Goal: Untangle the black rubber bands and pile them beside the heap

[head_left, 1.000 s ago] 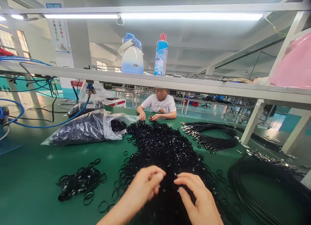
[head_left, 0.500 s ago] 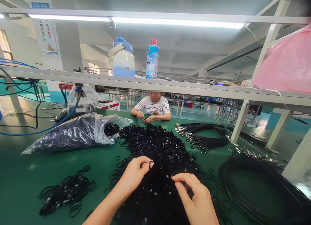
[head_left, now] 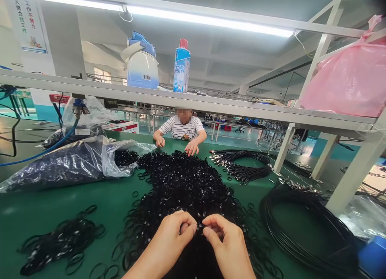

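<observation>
Where our two hands meet, low in the middle, our left hand (head_left: 173,235) and our right hand (head_left: 225,243) have their fingers curled in. The fingertips are pressed together, pinching rings on top of the big heap of thin black rubber rings (head_left: 183,182). The heap lies on the flat green table (head_left: 120,200) and runs from our wrists far up the middle. To the left there is bare green room, then a small pile of loose black rings (head_left: 60,241) near the table's near edge. Farther left, a clear plastic bag full of black rings (head_left: 69,164) lies on its side, its open mouth toward the heap. To the right, a big coil of black cable (head_left: 301,230) lies near the heap, with a thin green strip between. Across the table, a person in a striped shirt (head_left: 182,128) has both hands at the heap's far edge.
</observation>
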A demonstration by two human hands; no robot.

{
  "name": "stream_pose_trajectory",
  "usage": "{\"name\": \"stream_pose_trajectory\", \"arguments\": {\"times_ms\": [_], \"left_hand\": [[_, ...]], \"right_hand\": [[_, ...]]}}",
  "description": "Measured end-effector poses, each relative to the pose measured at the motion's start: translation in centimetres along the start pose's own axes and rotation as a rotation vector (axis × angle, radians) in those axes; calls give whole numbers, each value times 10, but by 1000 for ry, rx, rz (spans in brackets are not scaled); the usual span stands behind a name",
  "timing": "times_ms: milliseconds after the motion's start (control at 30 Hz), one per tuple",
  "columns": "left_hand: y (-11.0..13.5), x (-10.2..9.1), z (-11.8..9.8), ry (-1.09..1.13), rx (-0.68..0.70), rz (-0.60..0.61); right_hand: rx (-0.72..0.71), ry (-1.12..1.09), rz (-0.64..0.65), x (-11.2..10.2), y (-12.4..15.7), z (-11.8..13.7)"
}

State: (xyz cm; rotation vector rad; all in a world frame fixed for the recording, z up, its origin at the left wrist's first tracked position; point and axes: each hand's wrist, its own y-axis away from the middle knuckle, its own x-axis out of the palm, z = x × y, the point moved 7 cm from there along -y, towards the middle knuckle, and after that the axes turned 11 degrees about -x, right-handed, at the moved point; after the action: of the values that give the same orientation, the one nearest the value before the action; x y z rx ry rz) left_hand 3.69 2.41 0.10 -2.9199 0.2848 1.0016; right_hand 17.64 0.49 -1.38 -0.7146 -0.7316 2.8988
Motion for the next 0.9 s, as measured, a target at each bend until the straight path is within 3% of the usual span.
{"name": "stream_pose_trajectory", "arguments": {"times_ms": [133, 267, 367, 533, 767, 900], "left_hand": [[-3, -7, 3, 112, -2, -36], [-11, -11, 20, 353, -176, 11], [-13, -10, 28, 410, -260, 55], [-8, 1, 29, 424, -277, 157], [3, 26, 28, 559, -286, 378], [-3, 22, 30, 572, -296, 315]], "right_hand": [[-73, 112, 6, -1, 1, 5], [-64, 164, -11, -7, 0, 2], [-84, 161, 5, -8, 0, 1], [-159, 160, -7, -5, 2, 7], [-143, -20, 62, 5, 2, 24], [-63, 20, -42, -6, 0, 12]]}}
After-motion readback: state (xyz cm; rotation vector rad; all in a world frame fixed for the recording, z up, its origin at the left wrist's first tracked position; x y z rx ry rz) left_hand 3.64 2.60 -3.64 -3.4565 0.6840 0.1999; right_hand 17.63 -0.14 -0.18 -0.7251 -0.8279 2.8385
